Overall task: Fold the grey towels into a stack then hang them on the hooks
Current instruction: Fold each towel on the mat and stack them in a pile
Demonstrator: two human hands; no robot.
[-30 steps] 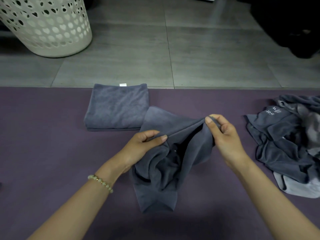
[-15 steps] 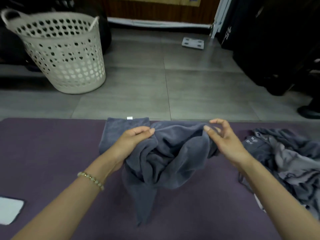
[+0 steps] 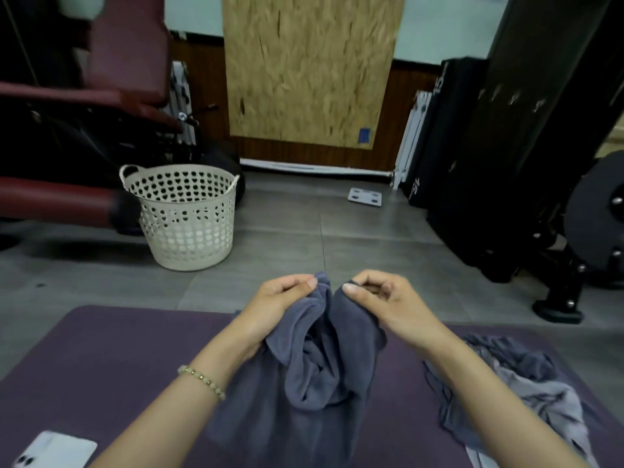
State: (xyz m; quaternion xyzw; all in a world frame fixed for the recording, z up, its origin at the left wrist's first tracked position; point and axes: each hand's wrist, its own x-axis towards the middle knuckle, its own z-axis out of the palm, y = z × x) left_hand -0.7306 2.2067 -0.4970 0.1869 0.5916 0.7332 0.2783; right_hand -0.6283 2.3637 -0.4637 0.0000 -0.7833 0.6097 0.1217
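A grey tiled floor (image 3: pixel 337 238) runs back to a rough chipboard panel (image 3: pixel 310 69) on the wall, with a matte purple mat (image 3: pixel 111 359) spread in front and a cream perforated plastic basket (image 3: pixel 184 214) standing beyond it. Over the mat hangs a soft, nappy grey towel (image 3: pixel 310 366), bunched in deep folds, a crumpled pile of grey cloth (image 3: pixel 526 390) lying to its right. The left hand (image 3: pixel 280 305) and right hand (image 3: pixel 388 302), raised close together, each pinch the towel's upper edge between thumb and curled fingers.
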